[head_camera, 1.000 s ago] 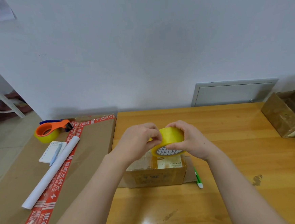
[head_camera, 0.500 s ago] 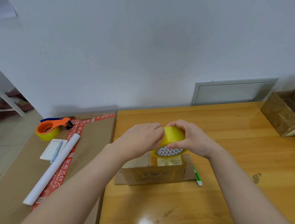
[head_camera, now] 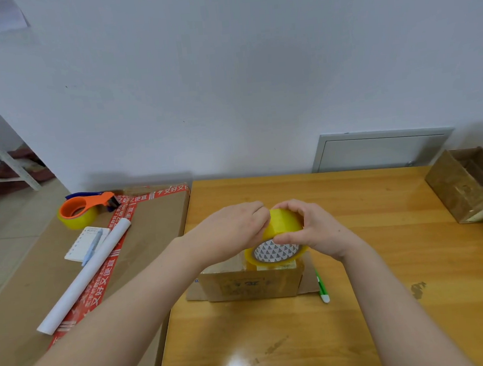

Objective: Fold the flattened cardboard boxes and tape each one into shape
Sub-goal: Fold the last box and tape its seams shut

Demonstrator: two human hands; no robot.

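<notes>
1. Centre of frame: a small cardboard box (head_camera: 251, 283) stands folded on the wooden table (head_camera: 360, 318), with a green pen (head_camera: 321, 287) lying just beside its right side.
2. Just above the box: the right hand (head_camera: 316, 231) grips a yellow tape roll (head_camera: 284, 222), fingers over the top and thumb across the front.
3. The left hand (head_camera: 232, 229) has its fingertips curled onto the roll's upper left surface.
4. Left of frame: a white paper tube (head_camera: 83, 279) and a notepad (head_camera: 80, 244) lie on a large carton (head_camera: 157, 232).
5. Behind them: an orange tape dispenser (head_camera: 83, 208).
6. Right edge: an open brown box (head_camera: 466, 188).
</notes>
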